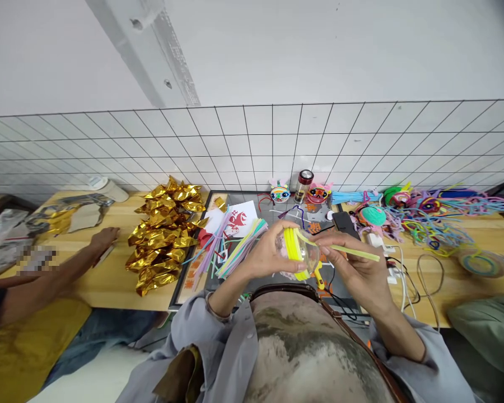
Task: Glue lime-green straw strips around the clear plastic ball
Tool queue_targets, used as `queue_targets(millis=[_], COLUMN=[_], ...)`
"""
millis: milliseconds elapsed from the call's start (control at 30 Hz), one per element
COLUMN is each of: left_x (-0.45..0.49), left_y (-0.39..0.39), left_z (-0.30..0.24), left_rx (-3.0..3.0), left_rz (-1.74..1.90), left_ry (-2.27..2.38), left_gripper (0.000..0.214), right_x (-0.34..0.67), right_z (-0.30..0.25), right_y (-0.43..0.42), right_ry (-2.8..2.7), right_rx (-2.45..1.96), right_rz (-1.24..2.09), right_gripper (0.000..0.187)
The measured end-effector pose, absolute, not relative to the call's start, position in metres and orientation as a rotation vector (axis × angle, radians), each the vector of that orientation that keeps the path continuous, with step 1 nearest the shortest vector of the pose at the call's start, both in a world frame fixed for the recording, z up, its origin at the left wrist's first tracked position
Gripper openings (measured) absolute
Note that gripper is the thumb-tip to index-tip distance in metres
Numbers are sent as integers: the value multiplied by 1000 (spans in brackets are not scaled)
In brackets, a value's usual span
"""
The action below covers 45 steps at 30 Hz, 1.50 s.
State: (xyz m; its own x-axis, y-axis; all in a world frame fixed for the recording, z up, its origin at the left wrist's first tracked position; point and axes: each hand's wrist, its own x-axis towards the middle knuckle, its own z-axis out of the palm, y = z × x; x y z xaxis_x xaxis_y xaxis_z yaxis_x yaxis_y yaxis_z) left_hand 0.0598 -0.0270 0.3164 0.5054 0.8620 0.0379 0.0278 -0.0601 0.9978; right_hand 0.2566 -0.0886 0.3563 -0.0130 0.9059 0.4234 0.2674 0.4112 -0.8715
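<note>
My left hand (267,254) is closed around a clear rounded container (311,258), tilted on its side in front of my chest. Bright yellow pipe cleaner (294,246) is wound around the container in several bands. A paler yellow strip, apparently a pipe cleaner (358,253), runs from the container's upper side into my right hand (357,271), which pinches it between thumb and fingers. Its free end sticks out to the right. Below the container lies a yellow-handled tool (320,277), partly hidden, perhaps a glue gun.
Loose pastel pipe cleaners (243,249) and a printed white paper (237,218) lie left of my hands. Gold foil pieces (163,235) are piled farther left, near a co-worker's hand (105,239). Behind stand decorated balls (279,192) and a jar (304,184); cables (403,280) trail right.
</note>
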Motion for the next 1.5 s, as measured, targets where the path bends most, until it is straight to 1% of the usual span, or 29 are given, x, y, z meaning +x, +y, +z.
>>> queue_targets(millis=[267, 600, 1000, 1500], left_x=[59, 59, 61, 64], left_y=[-25, -24, -25, -29], left_z=[314, 311, 306, 309], left_rx=[1477, 1520, 1492, 1391], left_rz=[823, 827, 808, 816], left_ry=[811, 791, 803, 759], left_gripper=[82, 79, 80, 77], right_x=[255, 257, 257, 255], right_z=[351, 346, 341, 342], right_y=[-92, -93, -95, -95], right_ry=[-1631, -1719, -1778, -1781], right_rx=[-1065, -1001, -940, -955], right_rz=[622, 573, 564, 522], right_gripper=[13, 17, 27, 24])
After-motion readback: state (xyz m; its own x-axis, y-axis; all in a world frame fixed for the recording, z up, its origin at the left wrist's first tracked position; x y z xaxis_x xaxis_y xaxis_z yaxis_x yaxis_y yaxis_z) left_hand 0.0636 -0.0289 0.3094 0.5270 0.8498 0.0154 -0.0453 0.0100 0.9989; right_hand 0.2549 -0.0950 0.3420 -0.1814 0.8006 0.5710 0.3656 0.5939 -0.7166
